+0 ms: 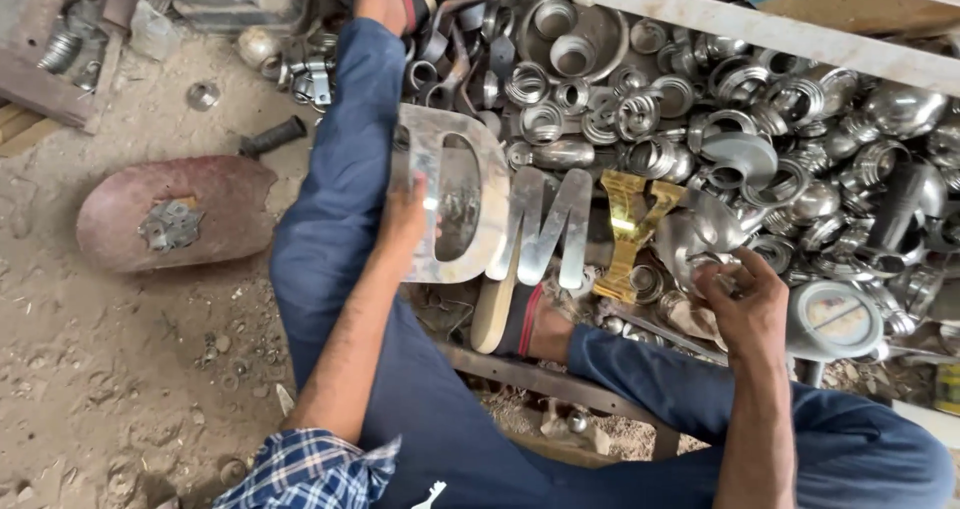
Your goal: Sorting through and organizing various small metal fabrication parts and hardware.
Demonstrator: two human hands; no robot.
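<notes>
- Person sits on dirt floor, blue trousers, checked sleeve; legs stretched toward a heap of steel rings (640, 109) and caps.
- Landmark: big silver D-shaped letter (455, 209), standing upright against the left knee.
- Left hand (405, 219) grips the D's left edge, fingers wrapped round the straight stroke.
- Just right of the D: silver M-shaped letter (545, 224), leaning, touching the D's curve.
- Further right of the D, past the M: gold Y-shaped letter (630, 234), tilted, foot resting among the rings.
- Right hand (745, 304) well right of the D, beyond the Y; fingers pinched on a small shiny metal piece (722, 281). Exact kind of piece too small to tell.
- Below the D: sandal (495, 314) on the right foot, sole up against the letters.
- Left of the D, on bare dirt: rusty red domed plate (175, 214) with grey scraps on it; black handle (272, 136) just above it.
- Above and right of the D: white painted bar (720, 24) running across the heap.
</notes>
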